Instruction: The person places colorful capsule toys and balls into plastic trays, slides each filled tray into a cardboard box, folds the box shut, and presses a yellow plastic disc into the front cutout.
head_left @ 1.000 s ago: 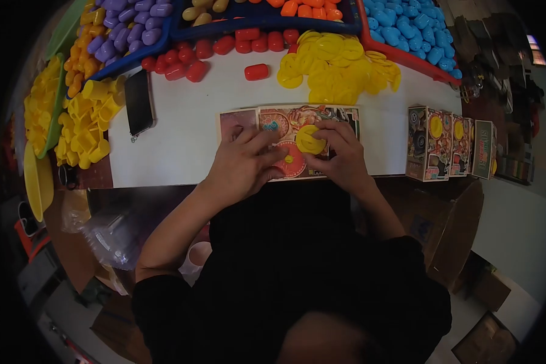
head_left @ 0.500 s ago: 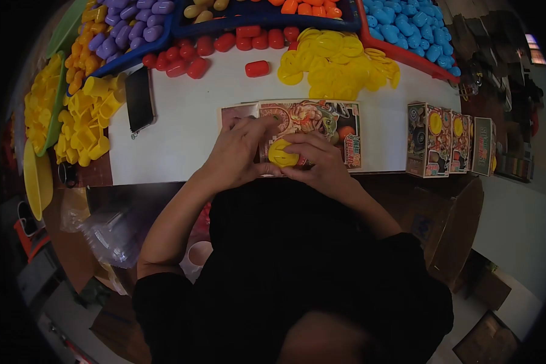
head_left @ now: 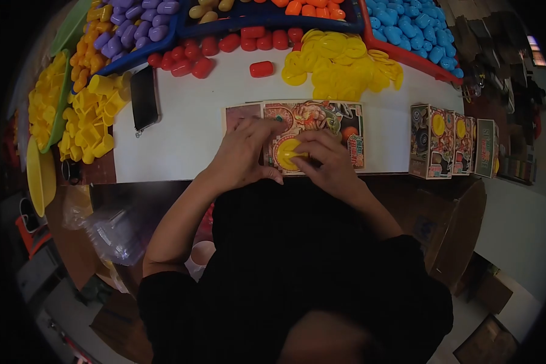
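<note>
A flat printed cardboard box (head_left: 327,115) with colourful artwork lies on the table in front of me. Set against a round printed area on its face is a yellow plastic disc (head_left: 283,151) with a raised ridge. My right hand (head_left: 330,164) pinches that ridge between thumb and fingers. Over the box's left part lies my left hand (head_left: 239,151), its fingers curved across the top and its thumb by the front edge, holding the box. A pile of similar yellow discs (head_left: 340,64) lies just behind the box.
Red capsules (head_left: 261,69) lie behind, beside trays of purple (head_left: 142,27), orange (head_left: 315,9) and blue capsules (head_left: 412,30). Yellow cup-like parts (head_left: 88,124) and a black phone (head_left: 144,100) are on the left. Several finished-looking boxes (head_left: 440,142) stand upright at right.
The yellow disc has gone from tilted under my right fingers to lying flat against the box. My right fingers have shifted to its ridge; my left thumb has moved slightly toward the front edge.
</note>
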Motion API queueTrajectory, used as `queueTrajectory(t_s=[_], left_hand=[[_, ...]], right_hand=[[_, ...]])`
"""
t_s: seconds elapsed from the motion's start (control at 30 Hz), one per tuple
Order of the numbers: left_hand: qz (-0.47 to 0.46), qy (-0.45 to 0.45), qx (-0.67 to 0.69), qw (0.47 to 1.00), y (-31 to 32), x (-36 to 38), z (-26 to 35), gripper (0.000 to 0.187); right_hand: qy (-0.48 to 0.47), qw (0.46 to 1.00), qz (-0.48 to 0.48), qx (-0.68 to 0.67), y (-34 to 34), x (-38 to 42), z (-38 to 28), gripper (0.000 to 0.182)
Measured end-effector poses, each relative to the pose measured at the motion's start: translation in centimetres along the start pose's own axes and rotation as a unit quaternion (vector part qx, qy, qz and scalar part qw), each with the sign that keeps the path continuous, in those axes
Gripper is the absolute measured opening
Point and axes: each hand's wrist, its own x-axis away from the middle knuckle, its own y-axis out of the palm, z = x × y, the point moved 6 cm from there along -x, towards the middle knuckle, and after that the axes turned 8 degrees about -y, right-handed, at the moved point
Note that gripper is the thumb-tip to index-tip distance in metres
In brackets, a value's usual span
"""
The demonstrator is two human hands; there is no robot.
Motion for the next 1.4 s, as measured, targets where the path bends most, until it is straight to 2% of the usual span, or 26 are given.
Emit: queueTrajectory(t_s=[0.03, 0.1, 0.17, 0.27, 0.4, 0.47, 0.5, 0.57, 0.8, 0.9, 0.93, 0.97, 1.0, 1.03, 1.07, 1.1, 1.13, 1.17, 1.2, 1.23, 1.27, 1.3, 1.33, 1.4], left_hand=[[-0.019, -0.002, 0.030, 0.999, 0.0, 0.1, -0.3, 0.072], [-0.039, -0.003, 0.061, 0.997, 0.0, 0.4, -0.5, 0.069], [-0.030, 0.052, 0.000, 0.998, 0.2, 0.9, 0.1, 0.057], [-0.020, 0.075, -0.068, 0.995, -0.1, 1.0, 0.8, 0.049], [-0.025, 0.078, -0.074, 0.994, -0.4, 0.8, 0.8, 0.057], [-0.040, -0.023, -0.015, 0.999, -0.4, 0.6, -0.1, 0.070], [-0.040, -0.025, -0.014, 0.999, -0.3, 0.7, -0.3, 0.070], [0.004, 0.012, -0.006, 1.000, -0.4, 0.9, -0.1, 0.077], [0.005, 0.019, 0.013, 1.000, -0.3, 0.8, -0.3, 0.073], [0.015, 0.002, 0.035, 0.999, -0.3, 0.5, -0.6, 0.066], [0.010, 0.003, 0.005, 1.000, 0.3, 0.2, -0.8, 0.057], [0.005, 0.004, -0.025, 1.000, 0.6, -0.2, -1.0, 0.047], [0.003, 0.003, -0.026, 1.000, 0.5, -0.9, -0.9, 0.047], [-0.060, -0.016, -0.062, 0.996, 0.8, -1.9, -0.7, 0.040], [-0.123, -0.035, -0.098, 0.987, 1.1, -2.7, -0.4, 0.032], [-0.125, -0.035, -0.098, 0.987, 0.7, -3.7, 0.3, 0.032], [-0.179, -0.062, -0.136, 0.973, 0.8, -4.6, 0.7, 0.029], [-0.230, -0.089, -0.173, 0.954, 1.1, -5.1, 0.8, 0.026], [-0.226, -0.091, -0.175, 0.954, 1.4, -5.7, 1.1, 0.026], [-0.235, -0.078, -0.242, 0.938, 1.9, -6.2, 1.2, 0.027], [-0.243, -0.066, -0.308, 0.917, 2.3, -6.4, 1.4, 0.028], [-0.242, -0.066, -0.308, 0.918, 2.4, -6.5, 1.6, 0.028], [-0.241, -0.061, -0.318, 0.915, 2.5, -6.6, 2.0, 0.028], [-0.238, -0.054, -0.328, 0.912, 2.5, -6.7, 2.5, 0.029]], right_hand=[[0.001, 1.000, 0.002, 0.001, -0.3, 0.1, 0.6, 0.025], [0.082, 0.994, 0.060, 0.039, -1.8, 0.4, 2.9, 0.028], [0.061, 0.996, 0.037, 0.058, -2.4, -0.1, 2.1, 0.029], [0.028, 0.996, 0.007, 0.082, -2.5, -0.3, 1.9, 0.032], [0.029, 0.997, 0.026, 0.072, -1.9, 0.1, 2.2, 0.036], [0.010, 0.999, 0.024, 0.031, -1.0, 0.7, 1.5, 0.038], [-0.004, 1.000, 0.020, -0.009, -0.5, 1.0, 1.1, 0.041], [-0.003, 1.000, 0.021, 0.006, -0.2, 0.6, 0.3, 0.039], [-0.003, 1.000, 0.019, 0.002, 0.2, 0.4, 0.0, 0.037], [0.014, 1.000, -0.010, -0.015, 0.3, 0.3, 0.2, 0.036], [0.014, 1.000, -0.010, -0.016, -0.1, 0.2, 0.3, 0.036], [-0.002, 0.999, -0.038, -0.020, -0.3, 0.2, 0.4, 0.033], [-0.018, 0.997, -0.067, -0.023, -0.5, 0.2, 0.4, 0.030], [-0.017, 0.997, -0.065, -0.024, -1.1, -0.4, 0.9, 0.030], [0.013, 0.987, -0.153, -0.044, -0.7, -0.9, 1.7, 0.026], [0.042, 0.968, -0.239, -0.065, -0.2, -1.0, 2.1, 0.021], [0.041, 0.968, -0.239, -0.065, -0.5, -1.6, 1.9, 0.021], [0.030, 0.955, -0.292, -0.034, -0.1, -2.2, 1.6, 0.015], [0.018, 0.939, -0.344, -0.001, 0.4, -2.5, 1.4, 0.010], [0.014, 0.939, -0.344, 0.000, 0.8, -2.6, 0.9, 0.010], [0.010, 0.939, -0.336, 0.073, 1.2, -2.4, 0.3, 0.009], [0.006, 0.934, -0.325, 0.145, 1.5, -2.2, -0.2, 0.009], [0.006, 0.934, -0.325, 0.145, 2.1, -1.7, -0.6, 0.009], [-0.063, 0.952, -0.189, 0.233, 1.7, -1.5, -1.7, 0.009]])
